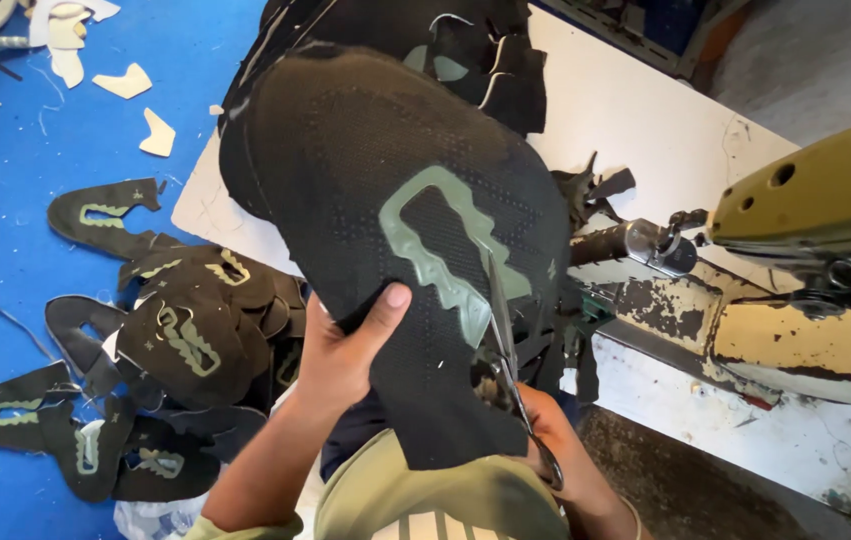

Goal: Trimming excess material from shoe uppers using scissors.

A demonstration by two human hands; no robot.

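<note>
A blue floor (15, 200) fills the left of the view, scattered with pale offcuts (127, 82) and a heap of black cut pieces (185, 335) with green outlines. To the right runs a white counter (635, 110), worn and chipped at its edge, with an olive sewing machine (815, 200) on it and its metal arm (645, 243) reaching left. Held up in the middle is a large black mesh piece (365, 170), its long axis running from upper left, away from the person, down to the lower right toward the lap; a green trim (445, 250) is set into it near the centre. The left hand (340, 355) grips the piece's lower left edge, fingers closed on the fabric with the thumb pressed on top. The right hand (560, 440) sits lower and to the right, fingers closed through the handles of scissors (505, 350). The blades point up and away along the right side of the green trim, lying against the mesh just beside the trim's lower edge; whether they stand apart I cannot tell. The right hand is the nearer to the trim.
</note>
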